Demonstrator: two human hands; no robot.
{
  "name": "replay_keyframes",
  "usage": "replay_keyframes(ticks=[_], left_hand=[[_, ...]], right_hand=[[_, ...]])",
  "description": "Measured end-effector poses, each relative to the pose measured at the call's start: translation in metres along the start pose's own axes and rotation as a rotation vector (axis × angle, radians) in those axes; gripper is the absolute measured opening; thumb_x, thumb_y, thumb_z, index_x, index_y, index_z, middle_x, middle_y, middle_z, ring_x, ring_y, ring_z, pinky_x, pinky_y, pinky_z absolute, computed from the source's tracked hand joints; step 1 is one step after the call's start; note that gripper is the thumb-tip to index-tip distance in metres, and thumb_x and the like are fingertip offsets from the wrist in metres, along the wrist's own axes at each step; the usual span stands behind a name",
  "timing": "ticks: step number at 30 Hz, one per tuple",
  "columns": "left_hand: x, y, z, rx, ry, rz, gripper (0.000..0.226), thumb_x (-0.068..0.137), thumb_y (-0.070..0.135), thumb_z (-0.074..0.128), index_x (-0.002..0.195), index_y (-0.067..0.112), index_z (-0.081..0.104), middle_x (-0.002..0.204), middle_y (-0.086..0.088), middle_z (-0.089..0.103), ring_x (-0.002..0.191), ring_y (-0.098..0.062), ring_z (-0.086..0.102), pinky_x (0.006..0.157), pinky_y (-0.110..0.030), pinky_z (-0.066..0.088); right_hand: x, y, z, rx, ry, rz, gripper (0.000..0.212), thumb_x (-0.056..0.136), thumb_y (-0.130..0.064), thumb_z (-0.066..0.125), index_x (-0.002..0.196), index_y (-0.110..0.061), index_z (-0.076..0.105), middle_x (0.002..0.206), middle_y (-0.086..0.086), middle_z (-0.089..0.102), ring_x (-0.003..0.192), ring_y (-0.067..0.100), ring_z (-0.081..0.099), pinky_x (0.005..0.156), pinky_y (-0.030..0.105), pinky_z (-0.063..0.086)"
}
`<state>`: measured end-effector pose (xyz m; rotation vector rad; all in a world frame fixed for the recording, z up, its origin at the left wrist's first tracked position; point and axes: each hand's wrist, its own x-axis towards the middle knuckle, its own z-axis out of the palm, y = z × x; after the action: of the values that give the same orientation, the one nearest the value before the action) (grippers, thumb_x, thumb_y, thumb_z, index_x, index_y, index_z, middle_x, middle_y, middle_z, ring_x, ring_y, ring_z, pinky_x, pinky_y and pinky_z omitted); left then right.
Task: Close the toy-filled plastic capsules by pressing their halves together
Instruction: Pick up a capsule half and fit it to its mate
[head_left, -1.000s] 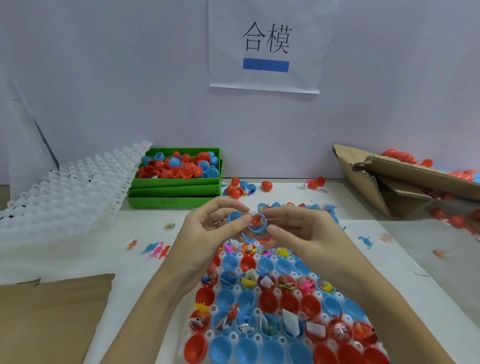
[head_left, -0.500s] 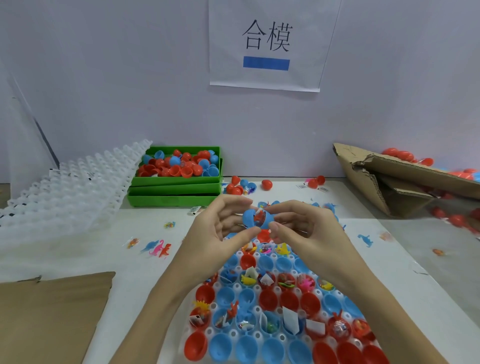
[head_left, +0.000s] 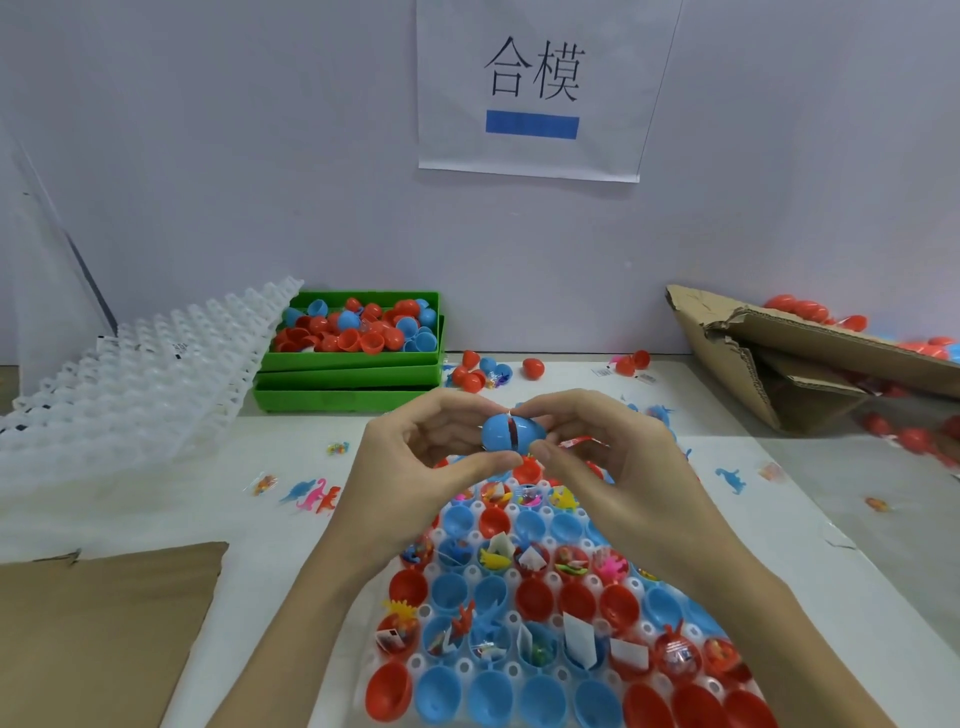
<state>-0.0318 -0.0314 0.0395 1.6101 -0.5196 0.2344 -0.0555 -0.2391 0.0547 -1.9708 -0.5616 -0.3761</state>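
A blue capsule (head_left: 511, 434) is held in the air above the table, its two halves nearly together with a thin dark red gap between them. My left hand (head_left: 415, 467) pinches the left half and my right hand (head_left: 613, 462) pinches the right half. Below them lies a white holder tray (head_left: 511, 621) with several open red and blue capsule halves, many holding small toys and paper slips. My forearms hide parts of that tray.
A green bin (head_left: 353, 374) of loose red and blue halves stands at the back. Empty white trays (head_left: 140, 374) lean at the left. A torn cardboard box (head_left: 810, 358) sits at the right, brown cardboard (head_left: 98, 634) at the front left. Small toy dinosaurs (head_left: 311, 493) lie scattered.
The two blue halves were apart, the toy showing in the right one. They have come together into a nearly shut capsule, and both hands have risen slightly.
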Motion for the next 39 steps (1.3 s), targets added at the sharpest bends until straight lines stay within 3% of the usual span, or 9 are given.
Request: replay_keyframes(ticks=[4, 8, 11, 16, 20, 26, 32, 36, 39], left_hand=[[0.0, 0.001, -0.003, -0.032, -0.076, -0.052, 0.037, 0.079, 0.022, 0.089, 0.11, 0.024, 0.068, 0.109, 0.001, 0.078, 0.096, -0.023, 0.078, 0.082, -0.028, 0.062], [-0.001, 0.0, -0.006, -0.063, -0.178, -0.079, 0.039, 0.087, 0.013, 0.084, 0.116, 0.017, 0.058, 0.11, -0.005, 0.074, 0.093, -0.031, 0.078, 0.084, -0.043, 0.065], [-0.002, 0.0, -0.004, -0.037, -0.169, -0.069, 0.036, 0.087, 0.014, 0.083, 0.113, 0.019, 0.058, 0.103, -0.006, 0.076, 0.09, -0.031, 0.078, 0.085, -0.048, 0.064], [-0.001, 0.002, -0.002, -0.006, -0.122, -0.022, 0.046, 0.085, 0.017, 0.084, 0.125, 0.025, 0.063, 0.106, -0.003, 0.079, 0.089, -0.028, 0.079, 0.083, -0.041, 0.065], [-0.002, 0.0, 0.001, 0.036, -0.057, -0.001, 0.036, 0.083, 0.019, 0.086, 0.116, 0.026, 0.072, 0.106, 0.002, 0.081, 0.09, -0.022, 0.08, 0.084, -0.04, 0.064], [-0.002, -0.001, 0.004, 0.079, -0.008, 0.044, 0.035, 0.082, 0.026, 0.086, 0.113, 0.03, 0.07, 0.101, 0.004, 0.081, 0.082, -0.022, 0.08, 0.078, -0.035, 0.065], [-0.004, 0.0, 0.003, 0.112, -0.054, 0.051, 0.033, 0.087, 0.027, 0.081, 0.113, 0.019, 0.063, 0.087, -0.003, 0.078, 0.072, -0.025, 0.078, 0.073, -0.037, 0.064], [-0.004, -0.001, 0.004, 0.25, -0.116, 0.087, 0.025, 0.094, 0.032, 0.075, 0.115, 0.023, 0.065, 0.076, 0.009, 0.073, 0.066, -0.022, 0.074, 0.07, -0.038, 0.062], [-0.004, -0.002, 0.003, 0.286, -0.075, 0.097, 0.028, 0.093, 0.035, 0.071, 0.117, 0.022, 0.068, 0.074, 0.009, 0.074, 0.069, -0.017, 0.075, 0.072, -0.035, 0.061]], right_hand=[[-0.001, 0.0, 0.002, 0.03, -0.003, 0.002, 0.027, 0.097, -0.008, 0.069, 0.119, -0.024, 0.069, 0.107, -0.012, 0.071, 0.103, 0.015, 0.069, 0.085, 0.026, 0.059], [-0.002, 0.0, 0.006, 0.022, -0.016, 0.018, 0.026, 0.097, -0.011, 0.07, 0.119, -0.025, 0.07, 0.106, -0.012, 0.072, 0.102, 0.014, 0.07, 0.085, 0.03, 0.061], [-0.002, 0.0, 0.006, 0.002, -0.015, 0.019, 0.027, 0.096, -0.011, 0.07, 0.118, -0.025, 0.07, 0.107, -0.011, 0.071, 0.102, 0.014, 0.069, 0.085, 0.031, 0.061], [-0.001, -0.001, 0.001, 0.023, -0.011, 0.018, 0.027, 0.096, -0.007, 0.07, 0.118, -0.024, 0.07, 0.108, -0.006, 0.071, 0.102, 0.017, 0.069, 0.085, 0.03, 0.06], [0.0, -0.002, 0.001, 0.035, 0.024, 0.033, 0.025, 0.095, -0.008, 0.071, 0.116, -0.022, 0.071, 0.104, -0.01, 0.074, 0.099, 0.011, 0.071, 0.084, 0.028, 0.061], [0.0, -0.003, 0.002, 0.071, 0.037, 0.059, 0.022, 0.097, -0.011, 0.07, 0.115, -0.022, 0.071, 0.104, -0.014, 0.075, 0.099, 0.01, 0.073, 0.085, 0.028, 0.061], [0.0, -0.002, 0.002, 0.064, 0.038, 0.057, 0.02, 0.096, -0.013, 0.071, 0.113, -0.024, 0.073, 0.099, -0.016, 0.075, 0.097, 0.01, 0.073, 0.084, 0.027, 0.061], [-0.001, 0.0, 0.003, 0.008, 0.024, 0.046, 0.021, 0.097, -0.013, 0.071, 0.116, -0.02, 0.073, 0.104, -0.01, 0.074, 0.099, 0.012, 0.071, 0.085, 0.03, 0.06], [-0.001, 0.002, 0.003, 0.013, 0.04, 0.054, 0.02, 0.097, -0.014, 0.071, 0.116, -0.022, 0.073, 0.103, -0.009, 0.074, 0.098, 0.013, 0.072, 0.085, 0.032, 0.061]])
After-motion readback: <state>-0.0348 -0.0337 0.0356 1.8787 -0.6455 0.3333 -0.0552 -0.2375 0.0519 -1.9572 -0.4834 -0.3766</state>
